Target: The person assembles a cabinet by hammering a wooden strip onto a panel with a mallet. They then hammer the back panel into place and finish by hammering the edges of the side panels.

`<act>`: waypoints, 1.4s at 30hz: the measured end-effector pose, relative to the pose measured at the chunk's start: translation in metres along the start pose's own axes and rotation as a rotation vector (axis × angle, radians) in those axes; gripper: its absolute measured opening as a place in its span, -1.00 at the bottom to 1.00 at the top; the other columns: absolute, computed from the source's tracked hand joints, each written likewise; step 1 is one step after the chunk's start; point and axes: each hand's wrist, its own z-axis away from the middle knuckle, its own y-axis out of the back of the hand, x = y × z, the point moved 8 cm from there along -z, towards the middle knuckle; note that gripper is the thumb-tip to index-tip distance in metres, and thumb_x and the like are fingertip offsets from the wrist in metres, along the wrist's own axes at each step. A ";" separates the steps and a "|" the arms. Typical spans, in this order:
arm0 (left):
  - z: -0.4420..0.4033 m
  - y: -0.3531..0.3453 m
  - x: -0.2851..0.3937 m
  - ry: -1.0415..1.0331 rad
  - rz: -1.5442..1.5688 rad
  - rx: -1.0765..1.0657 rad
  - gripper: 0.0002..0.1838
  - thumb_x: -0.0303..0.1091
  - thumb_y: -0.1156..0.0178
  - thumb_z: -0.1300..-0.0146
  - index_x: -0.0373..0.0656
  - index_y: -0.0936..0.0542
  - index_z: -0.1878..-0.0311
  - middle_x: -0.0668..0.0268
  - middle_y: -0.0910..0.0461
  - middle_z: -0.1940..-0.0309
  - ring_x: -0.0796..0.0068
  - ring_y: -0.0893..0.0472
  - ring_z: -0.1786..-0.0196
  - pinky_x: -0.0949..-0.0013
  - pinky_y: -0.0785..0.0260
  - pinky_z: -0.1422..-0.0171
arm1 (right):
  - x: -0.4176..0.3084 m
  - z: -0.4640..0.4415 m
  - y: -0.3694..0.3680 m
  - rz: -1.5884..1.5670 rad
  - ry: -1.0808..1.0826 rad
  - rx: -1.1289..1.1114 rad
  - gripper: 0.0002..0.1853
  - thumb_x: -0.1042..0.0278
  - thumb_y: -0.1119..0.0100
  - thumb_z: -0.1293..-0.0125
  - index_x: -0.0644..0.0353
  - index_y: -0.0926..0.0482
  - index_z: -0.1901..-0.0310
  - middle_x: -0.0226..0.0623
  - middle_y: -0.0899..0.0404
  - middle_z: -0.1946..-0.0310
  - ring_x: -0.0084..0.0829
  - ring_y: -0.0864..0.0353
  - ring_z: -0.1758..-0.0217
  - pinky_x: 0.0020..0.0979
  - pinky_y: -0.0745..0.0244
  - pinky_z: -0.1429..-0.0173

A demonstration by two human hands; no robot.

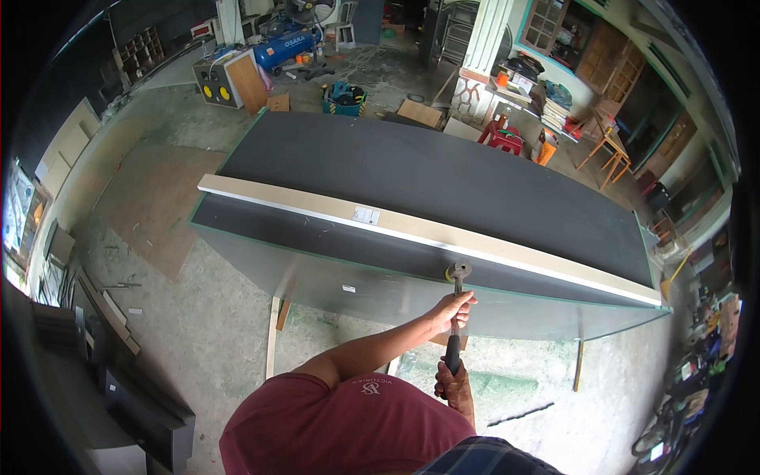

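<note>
A hammer (454, 326) is held upright in front of my body, its head over the near edge of a large dark panel (380, 154). My left hand (454, 311) is closed round the shaft just below the head. Lower down, my right hand (454, 383) grips the black handle. Across the dark panel lies a long cream board (427, 229) with a white label on it. Beside the hammer head is a small yellow round thing (450, 273), too small to make out.
Wooden legs (273, 336) stand beneath the panel's near side. Beyond it are a blue compressor (285, 49), a tool bag (344, 97), a red stool (501, 138) and a pillar (479, 59). Dark boxes (146, 412) lie at lower left.
</note>
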 end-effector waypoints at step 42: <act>0.020 0.022 0.007 0.203 -0.231 -0.023 -0.49 0.17 -0.20 -0.14 -0.14 -0.46 0.22 0.63 -0.06 0.73 0.78 -0.08 0.68 0.61 0.08 0.61 | 0.041 -0.015 -0.060 -0.102 0.137 0.169 -0.70 0.23 -0.14 -0.27 0.16 -0.32 0.08 -0.56 -0.25 0.66 -0.70 -0.21 0.74 -0.61 -0.16 0.67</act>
